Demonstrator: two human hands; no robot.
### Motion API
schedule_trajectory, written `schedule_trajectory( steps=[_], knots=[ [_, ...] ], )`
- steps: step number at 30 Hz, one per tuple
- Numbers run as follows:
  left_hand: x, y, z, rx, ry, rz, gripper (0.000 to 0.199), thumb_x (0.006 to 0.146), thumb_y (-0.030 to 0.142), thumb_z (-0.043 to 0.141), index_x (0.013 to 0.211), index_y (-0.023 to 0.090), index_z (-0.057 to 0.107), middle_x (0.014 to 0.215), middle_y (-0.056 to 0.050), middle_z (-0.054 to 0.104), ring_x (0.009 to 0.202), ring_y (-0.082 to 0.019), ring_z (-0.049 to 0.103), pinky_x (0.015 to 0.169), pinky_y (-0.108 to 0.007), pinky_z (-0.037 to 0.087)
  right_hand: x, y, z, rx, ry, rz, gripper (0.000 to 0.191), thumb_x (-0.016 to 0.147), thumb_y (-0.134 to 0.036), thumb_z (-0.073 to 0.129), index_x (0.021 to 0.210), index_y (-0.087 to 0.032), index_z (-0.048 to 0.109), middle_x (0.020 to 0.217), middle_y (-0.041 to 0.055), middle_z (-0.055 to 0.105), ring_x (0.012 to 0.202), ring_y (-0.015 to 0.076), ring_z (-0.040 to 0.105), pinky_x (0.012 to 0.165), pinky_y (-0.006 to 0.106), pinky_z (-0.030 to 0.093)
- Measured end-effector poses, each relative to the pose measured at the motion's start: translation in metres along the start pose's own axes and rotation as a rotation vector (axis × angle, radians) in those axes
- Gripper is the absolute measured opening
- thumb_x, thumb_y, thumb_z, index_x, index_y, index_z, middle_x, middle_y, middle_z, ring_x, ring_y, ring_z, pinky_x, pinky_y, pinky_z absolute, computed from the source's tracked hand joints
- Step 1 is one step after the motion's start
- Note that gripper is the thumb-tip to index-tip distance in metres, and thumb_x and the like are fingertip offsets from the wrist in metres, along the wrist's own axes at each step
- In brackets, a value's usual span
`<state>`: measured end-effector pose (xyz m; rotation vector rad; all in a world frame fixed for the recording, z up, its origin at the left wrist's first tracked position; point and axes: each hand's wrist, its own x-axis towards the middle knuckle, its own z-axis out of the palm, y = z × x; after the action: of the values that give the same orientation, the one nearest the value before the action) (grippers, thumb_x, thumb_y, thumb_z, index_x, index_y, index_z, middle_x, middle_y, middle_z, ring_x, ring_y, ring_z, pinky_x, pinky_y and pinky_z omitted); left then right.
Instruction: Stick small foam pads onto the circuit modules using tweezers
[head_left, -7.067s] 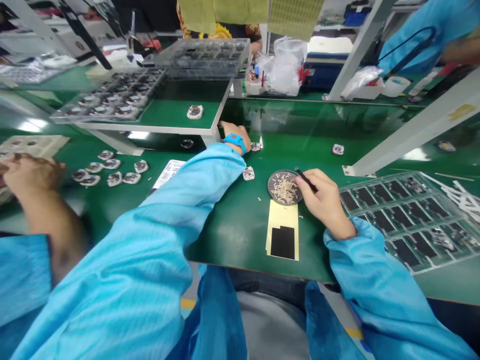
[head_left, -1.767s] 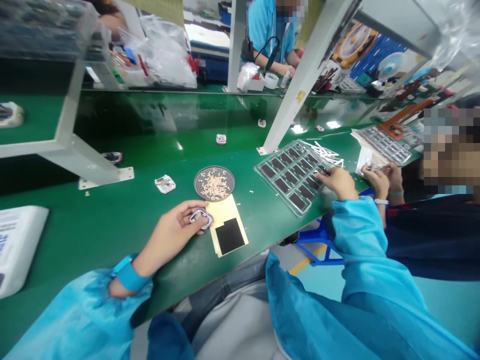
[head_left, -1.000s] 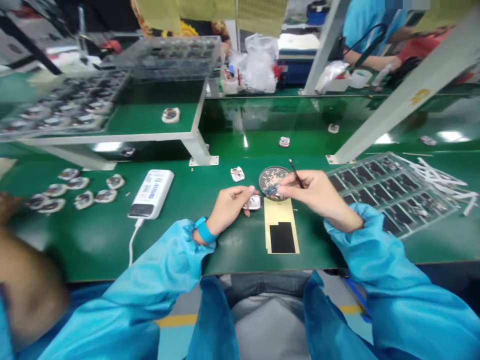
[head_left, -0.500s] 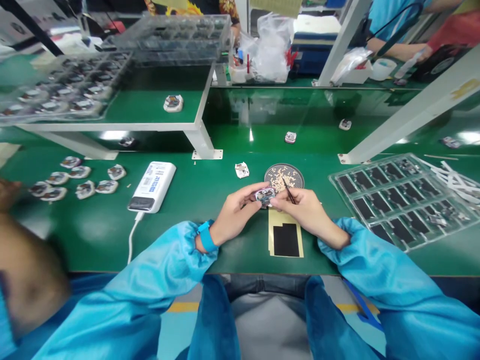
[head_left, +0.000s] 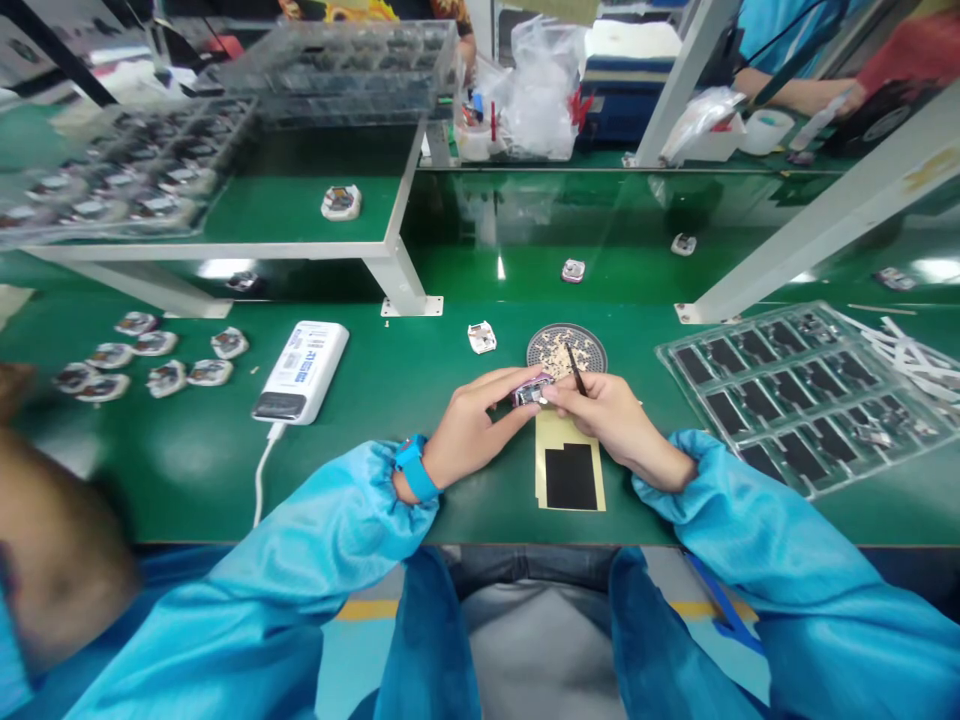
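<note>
My left hand [head_left: 478,420] is closed around a small device housing [head_left: 531,391] with a purple edge and circuitry inside. The housing is tilted, and the fingers partly cover it. In my right hand [head_left: 619,418] is a pair of dark tweezers [head_left: 575,370], its upper end rising over the dish. The thumb and fingertips of that hand touch the housing's right side. Just beyond both hands lies a round grey perforated dish [head_left: 535,345] with many tiny pale pieces. Below the hands is a yellow backing sheet [head_left: 574,428] bearing a black rectangular sticker [head_left: 571,478].
A white power bank [head_left: 304,370] with a cable lies left, beside several housings [head_left: 210,372]. One open white housing [head_left: 481,337] sits near the dish. A clear tray [head_left: 739,385] of black parts is at right. Shelf posts [head_left: 401,275] stand ahead; another person's arm [head_left: 52,540] is at left.
The housing has turned in my left hand, so its purple side shows more. The tweezers have swung in my right hand and stand more upright. The camera view has shifted slightly.
</note>
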<state>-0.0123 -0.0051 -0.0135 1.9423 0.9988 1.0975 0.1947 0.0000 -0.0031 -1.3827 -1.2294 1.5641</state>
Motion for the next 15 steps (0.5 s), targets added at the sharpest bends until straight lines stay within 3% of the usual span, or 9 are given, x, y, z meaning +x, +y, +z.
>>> schedule_trajectory(
  steps=[2,5,9,12,15],
  knots=[
    [0.000,0.000,0.000,-0.002,0.022,-0.013,0.042,0.093,0.026,0.071,0.134,0.023,0.068,0.130,-0.007,0.070,0.114,-0.021,0.066,0.078,-0.030,0.055,-0.001,0.000,0.002,-0.034,0.035,-0.053,0.035,0.076,-0.047,0.083,0.076,-0.015,0.068,0.068,-0.0006,0.061,0.054,0.0068,0.043,0.051,0.023,0.035],
    [0.000,0.000,0.000,-0.146,0.041,-0.183,0.045,0.087,0.031,0.077,0.131,0.022,0.071,0.120,-0.008,0.074,0.097,-0.020,0.071,0.073,-0.030,0.057,-0.002,-0.003,0.006,-0.079,0.133,-0.204,0.034,0.073,-0.043,0.085,0.090,-0.017,0.069,0.082,0.0025,0.068,0.068,0.0114,0.057,0.061,0.025,0.046],
    [0.002,0.001,0.001,-0.493,-0.023,-0.402,0.055,0.081,0.031,0.083,0.133,0.019,0.070,0.116,-0.009,0.076,0.094,-0.021,0.072,0.083,-0.034,0.062,-0.003,-0.003,0.009,-0.021,0.061,-0.262,0.038,0.073,-0.041,0.086,0.098,-0.018,0.069,0.092,0.0055,0.072,0.082,0.0161,0.066,0.072,0.029,0.054],
    [0.003,0.004,0.002,-0.627,-0.042,-0.420,0.048,0.083,0.028,0.081,0.129,0.019,0.072,0.121,-0.010,0.074,0.099,-0.020,0.072,0.089,-0.034,0.062,-0.003,0.001,0.011,-0.014,0.057,-0.252,0.037,0.074,-0.042,0.085,0.098,-0.018,0.070,0.089,0.0052,0.071,0.078,0.0156,0.066,0.069,0.029,0.055],
    [0.003,0.006,0.006,-0.657,-0.003,-0.374,0.039,0.086,0.027,0.077,0.124,0.020,0.074,0.121,-0.010,0.070,0.097,-0.019,0.071,0.084,-0.031,0.063,-0.003,0.005,0.015,-0.006,0.104,-0.239,0.037,0.075,-0.044,0.083,0.099,-0.019,0.069,0.089,0.0045,0.069,0.073,0.0148,0.064,0.067,0.030,0.055]
  ],
)
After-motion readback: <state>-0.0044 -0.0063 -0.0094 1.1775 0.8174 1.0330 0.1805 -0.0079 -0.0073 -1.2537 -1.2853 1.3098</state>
